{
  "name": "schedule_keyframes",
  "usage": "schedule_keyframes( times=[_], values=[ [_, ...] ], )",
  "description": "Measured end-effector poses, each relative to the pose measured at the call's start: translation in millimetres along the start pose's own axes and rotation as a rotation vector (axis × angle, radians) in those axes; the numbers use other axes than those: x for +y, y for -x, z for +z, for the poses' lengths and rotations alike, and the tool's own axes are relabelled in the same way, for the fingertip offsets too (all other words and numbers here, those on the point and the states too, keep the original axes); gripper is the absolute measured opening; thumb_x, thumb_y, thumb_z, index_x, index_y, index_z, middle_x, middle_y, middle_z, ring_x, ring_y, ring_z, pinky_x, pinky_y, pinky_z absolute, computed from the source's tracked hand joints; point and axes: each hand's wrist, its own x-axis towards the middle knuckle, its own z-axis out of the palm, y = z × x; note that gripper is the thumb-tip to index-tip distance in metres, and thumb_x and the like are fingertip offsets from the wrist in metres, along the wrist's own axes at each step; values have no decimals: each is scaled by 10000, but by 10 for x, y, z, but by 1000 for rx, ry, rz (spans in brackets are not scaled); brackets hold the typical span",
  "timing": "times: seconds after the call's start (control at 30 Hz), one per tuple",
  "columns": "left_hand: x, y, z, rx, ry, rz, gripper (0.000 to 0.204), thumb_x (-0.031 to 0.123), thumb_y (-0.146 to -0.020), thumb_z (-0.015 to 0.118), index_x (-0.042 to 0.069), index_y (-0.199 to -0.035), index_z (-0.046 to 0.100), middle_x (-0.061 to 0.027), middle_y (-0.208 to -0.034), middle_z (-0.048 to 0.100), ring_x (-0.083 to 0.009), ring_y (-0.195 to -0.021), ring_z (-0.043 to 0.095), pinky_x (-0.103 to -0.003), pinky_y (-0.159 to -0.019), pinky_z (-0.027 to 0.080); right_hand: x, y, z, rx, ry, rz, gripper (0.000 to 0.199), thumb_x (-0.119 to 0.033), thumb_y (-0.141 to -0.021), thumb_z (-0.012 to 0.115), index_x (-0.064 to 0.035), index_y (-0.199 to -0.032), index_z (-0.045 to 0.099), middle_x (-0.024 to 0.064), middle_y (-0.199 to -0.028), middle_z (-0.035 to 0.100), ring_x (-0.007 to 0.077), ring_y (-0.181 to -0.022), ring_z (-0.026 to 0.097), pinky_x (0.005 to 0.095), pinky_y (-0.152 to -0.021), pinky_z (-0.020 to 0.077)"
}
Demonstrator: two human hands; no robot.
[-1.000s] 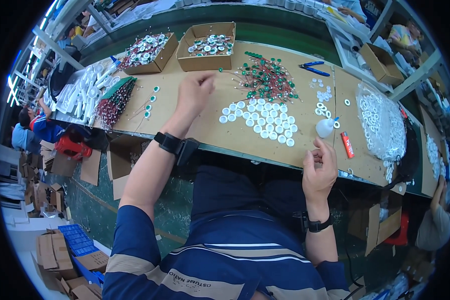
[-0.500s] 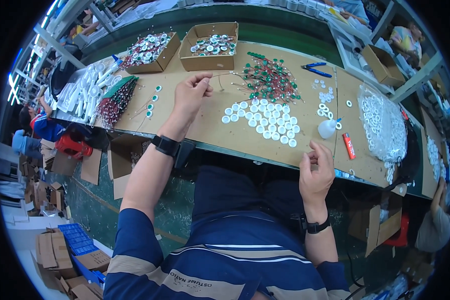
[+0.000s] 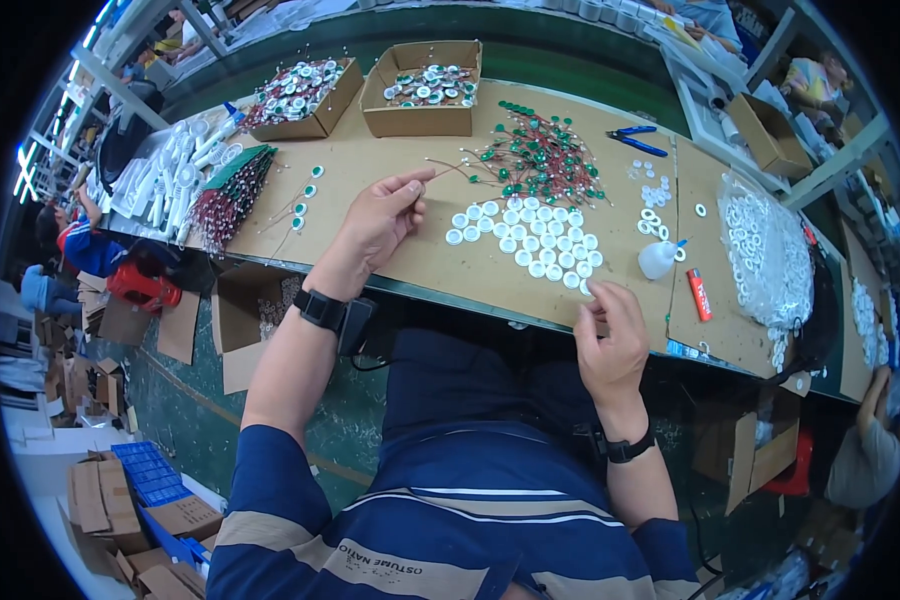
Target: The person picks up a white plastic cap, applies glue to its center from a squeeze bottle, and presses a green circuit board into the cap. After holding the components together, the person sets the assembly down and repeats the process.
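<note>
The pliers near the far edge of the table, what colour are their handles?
Blue. The pliers lie beyond the pile of wired parts, seen in the head view.

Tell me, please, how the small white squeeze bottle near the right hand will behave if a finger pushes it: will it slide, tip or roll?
The white squeeze bottle probably tips easily: it stands upright, with a thin nozzle on top. It looks like soft plastic, so likely light. Once on its rounded side it may roll across the brown table, perhaps toward the red lighter beside it.
</note>
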Motion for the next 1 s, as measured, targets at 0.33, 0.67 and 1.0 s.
schedule_keyframes(
  times=[0.33,0.67,1.0],
  values=[
    [-128,98,-27,87,-665,190,286,136,-1126,725,-12,-1357,806,27,-905,723,-39,-757,593,-214,-689,498,-235,-602,577,-184,11,-185,191,-11,-960,792,-34,-1146,828,143,-1081,796,324,-928,788,403,-816,632],
    [-216,-12,36,111,-767,337,271,132,-1073,755,3,-1295,841,-98,-1104,824,-146,-914,740,-305,-827,597,-194,-1382,1099,-295,233,-153,204,-105,-979,781,-48,-1167,838,156,-1138,799,373,-1063,779,473,-941,621],
    [-139,-21,72,70,-855,393,244,135,-1057,767,27,-1256,856,-92,-1118,815,-154,-949,721,-319,-864,583,-28,-1607,1298,-434,337,-162,214,-98,-985,746,-63,-1162,862,163,-1145,803,393,-1100,768,495,-969,612]
  ],
)
